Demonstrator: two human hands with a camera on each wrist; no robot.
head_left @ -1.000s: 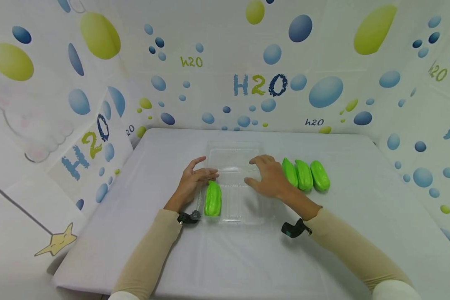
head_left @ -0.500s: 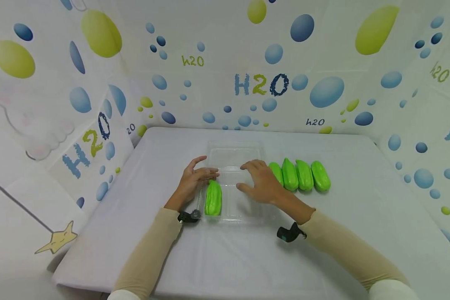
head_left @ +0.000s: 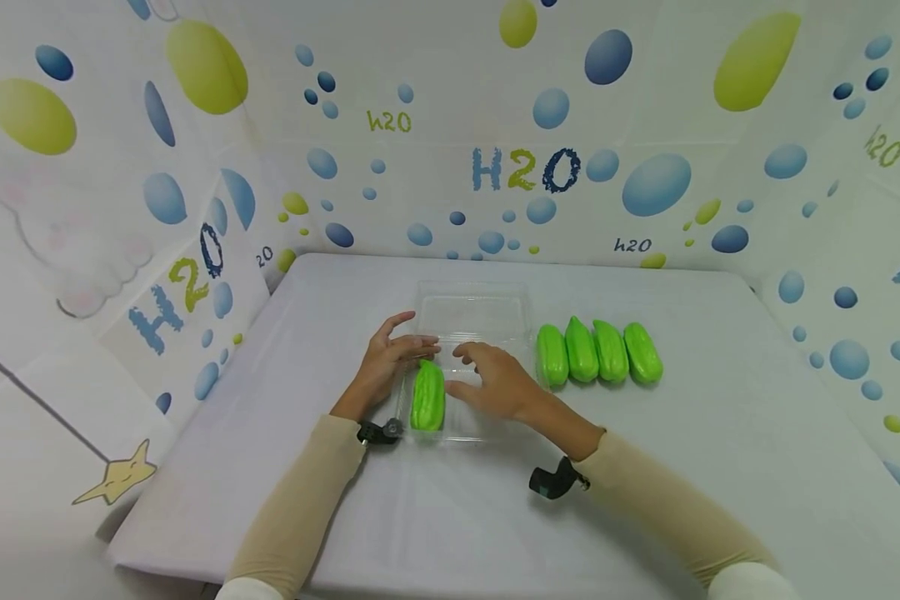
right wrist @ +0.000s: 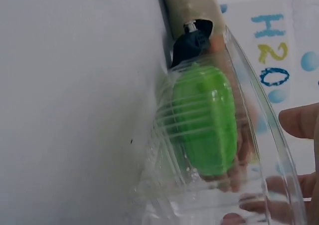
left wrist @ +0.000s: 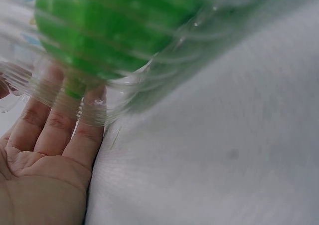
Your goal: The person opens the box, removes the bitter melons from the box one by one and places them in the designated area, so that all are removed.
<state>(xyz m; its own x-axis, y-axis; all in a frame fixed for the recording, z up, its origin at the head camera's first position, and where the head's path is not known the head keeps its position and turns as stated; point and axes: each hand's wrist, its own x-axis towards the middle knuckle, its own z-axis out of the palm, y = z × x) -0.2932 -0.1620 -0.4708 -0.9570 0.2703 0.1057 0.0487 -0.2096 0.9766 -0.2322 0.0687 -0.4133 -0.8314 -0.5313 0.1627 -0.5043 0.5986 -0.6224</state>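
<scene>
white table (head_left: 682, 467) | bubble-print "H2O" backdrop (head_left: 522, 169) | yellow star sticker (head_left: 117, 475) lower left

The left wrist view blurs the green vegetable (left wrist: 114, 25) (cut off at 12 o'clock); ridged clear tray (left wrist: 164, 60) plastic veils the left hand's fingers (left wrist: 55, 120).

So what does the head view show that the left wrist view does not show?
Only the head view shows the right hand over the clear tray, four green gourds in a row on the table beside it, and the bubble-print walls. Only the left wrist view shows the left hand's fingers pressed flat against the tray's ribbed wall. Both show the left hand and one green gourd inside the tray.
</scene>
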